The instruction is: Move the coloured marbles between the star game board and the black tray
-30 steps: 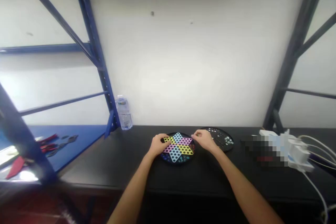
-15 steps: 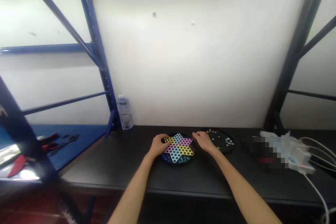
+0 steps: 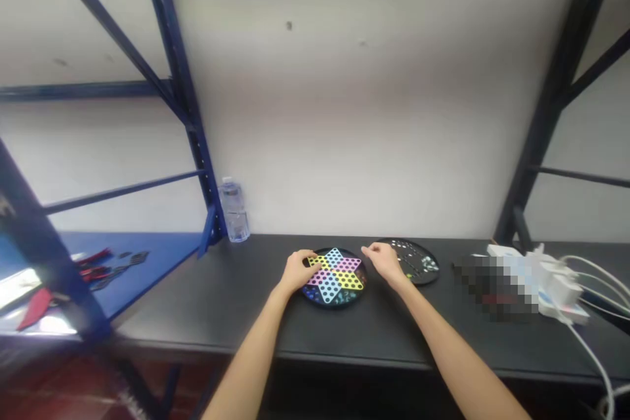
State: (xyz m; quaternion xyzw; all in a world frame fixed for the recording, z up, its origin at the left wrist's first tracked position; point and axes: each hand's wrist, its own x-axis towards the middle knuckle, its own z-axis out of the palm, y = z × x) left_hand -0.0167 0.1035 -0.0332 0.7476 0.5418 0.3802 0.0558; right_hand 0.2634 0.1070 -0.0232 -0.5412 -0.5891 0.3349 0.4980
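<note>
A round Chinese checkers board (image 3: pixel 330 294) lies on the black shelf, with a star of blue, yellow and pink points full of holes; coloured pieces show around the star. My left hand (image 3: pixel 296 271) is closed on the board's left side, its thumb over the star. Just off the board's upper right, my right hand (image 3: pixel 383 260) has its fingers pinched together; whatever they hold, if anything, is too small to make out. Behind that hand lies a round black tray (image 3: pixel 412 262) with small light pieces in it, partly hidden by the wrist.
A clear plastic bottle (image 3: pixel 235 210) stands by the blue post at left. To the right are a white power strip (image 3: pixel 561 285) with cables and a blurred-out dark object (image 3: pixel 492 285). Tools (image 3: pixel 98 269) lie on a blue shelf at far left.
The wall looks darker now. Both hands and the board hold nearly the same places.
</note>
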